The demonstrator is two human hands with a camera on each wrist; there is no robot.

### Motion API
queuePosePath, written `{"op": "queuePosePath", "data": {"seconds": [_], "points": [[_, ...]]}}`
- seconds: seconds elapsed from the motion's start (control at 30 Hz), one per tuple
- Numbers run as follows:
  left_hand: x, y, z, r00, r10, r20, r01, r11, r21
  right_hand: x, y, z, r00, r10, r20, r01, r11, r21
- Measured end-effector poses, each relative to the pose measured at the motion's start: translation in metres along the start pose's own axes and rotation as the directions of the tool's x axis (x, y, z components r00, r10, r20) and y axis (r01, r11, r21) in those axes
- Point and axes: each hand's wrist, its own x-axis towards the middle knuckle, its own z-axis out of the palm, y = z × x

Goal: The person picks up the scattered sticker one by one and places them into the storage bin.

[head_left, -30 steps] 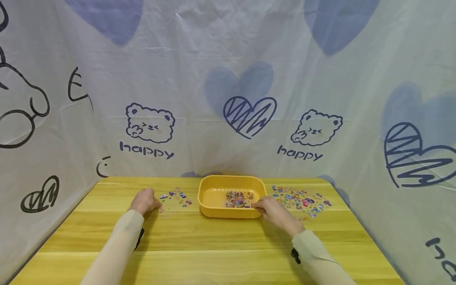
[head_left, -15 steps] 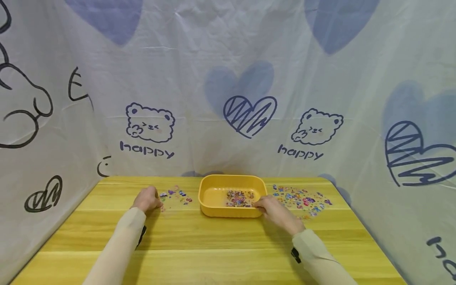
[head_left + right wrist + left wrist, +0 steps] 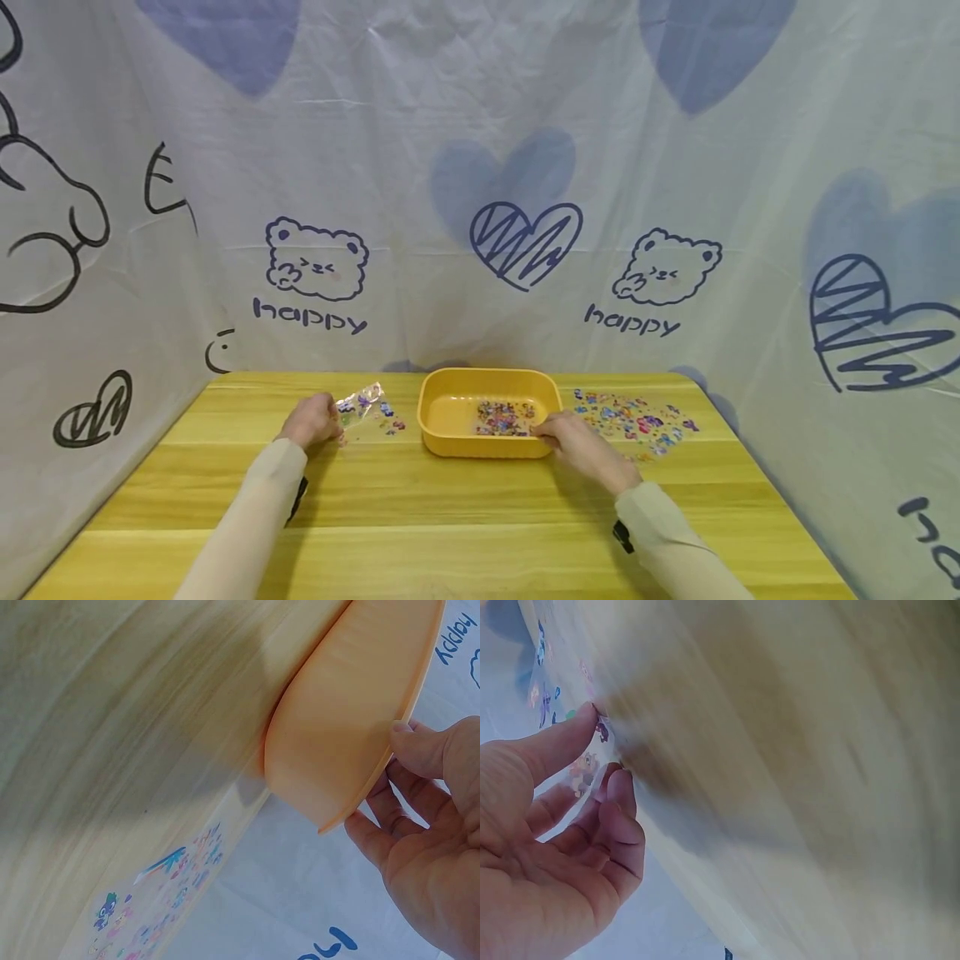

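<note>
At the left of the table in the head view, my left hand [image 3: 311, 419] pinches the near edge of a clear sticker sheet [image 3: 363, 403] printed with small colourful figures. The left wrist view shows the thumb [image 3: 581, 729] and fingers at the sheet's edge, close above the wood. My right hand [image 3: 573, 443] holds the right front rim of a yellow plastic basin [image 3: 487, 447]. In the right wrist view its thumb lies on the outside of the basin's wall [image 3: 337, 712], with fingers curled over the rim. Small multicoloured stickers [image 3: 504, 419] lie inside the basin, toward its right side.
Another spread of colourful stickers [image 3: 637, 421] lies right of the basin, beside the right forearm. The wooden table [image 3: 450, 533] reaches back to a white cloth [image 3: 420, 208] with hearts and bears, which also hangs along both sides.
The sticker sheet's far edge has lifted and now catches the light. My left hand shifted slightly right early on, then stayed. The right hand and basin look unmoved.
</note>
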Motion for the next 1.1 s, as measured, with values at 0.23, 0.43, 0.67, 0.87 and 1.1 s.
{"op": "queuePosePath", "data": {"seconds": [0.23, 0.43, 0.67, 0.87, 1.1], "points": [[0.002, 0.0, 0.001, 1.0, -0.028, -0.005, 0.028, 1.0, 0.008, 0.0, 0.001, -0.001, 1.0, -0.011, 0.005, 0.012, 1.0, -0.021], [0.002, -0.001, 0.001, 0.999, -0.017, -0.042, 0.017, 1.0, 0.014, 0.0, 0.0, -0.001, 1.0, -0.005, 0.008, 0.005, 1.0, -0.024], [0.001, -0.001, -0.006, 0.994, 0.01, -0.111, -0.016, 0.998, -0.054, 0.001, 0.0, 0.0, 1.0, -0.001, 0.015, 0.001, 1.0, -0.022], [-0.003, 0.005, -0.015, 0.988, -0.011, -0.154, -0.008, 0.992, -0.125, 0.003, 0.0, 0.0, 1.0, 0.014, 0.019, -0.014, 1.0, -0.009], [-0.007, 0.01, -0.02, 0.981, 0.0, -0.196, -0.028, 0.99, -0.141, 0.002, 0.0, 0.0, 0.999, 0.021, 0.024, -0.021, 1.0, -0.003]]}}
